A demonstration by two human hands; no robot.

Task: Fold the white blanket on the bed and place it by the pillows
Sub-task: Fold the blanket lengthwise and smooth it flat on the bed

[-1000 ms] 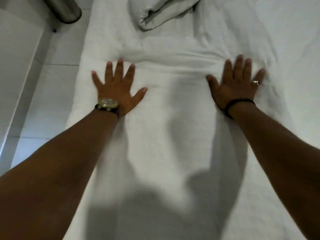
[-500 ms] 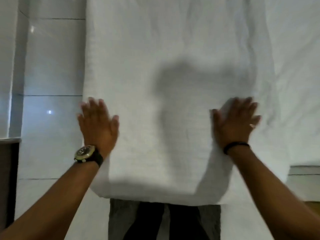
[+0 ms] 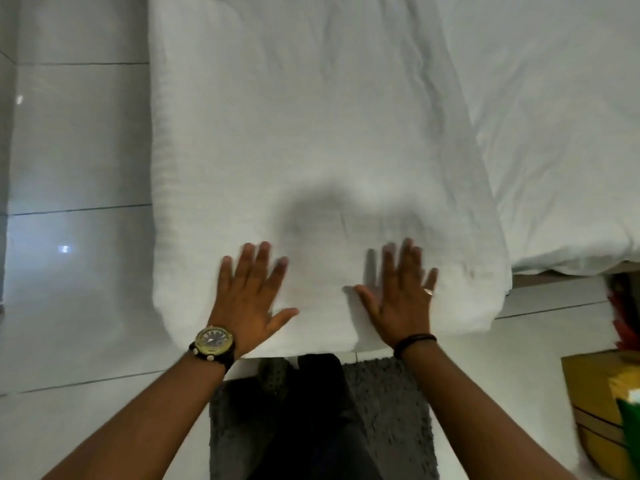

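Observation:
The white blanket (image 3: 311, 133) lies as a long flat strip along the left part of the bed, its near end hanging at the foot. My left hand (image 3: 251, 296), with a watch on the wrist, rests flat on the near end with fingers spread. My right hand (image 3: 403, 296), wearing a ring and a dark wristband, lies flat beside it, also spread. Neither hand holds any cloth. The pillows are out of view.
The bed sheet (image 3: 561, 133) stretches to the right of the blanket. Pale tiled floor (image 3: 76, 168) runs along the left. A grey mat (image 3: 391, 410) lies under me at the bed's foot. A yellow box (image 3: 595, 393) stands on the floor at the right.
Both hands have slid down the blanket from its far part to its near end and have come closer together. The view has dropped; the folded part near the top is out of frame.

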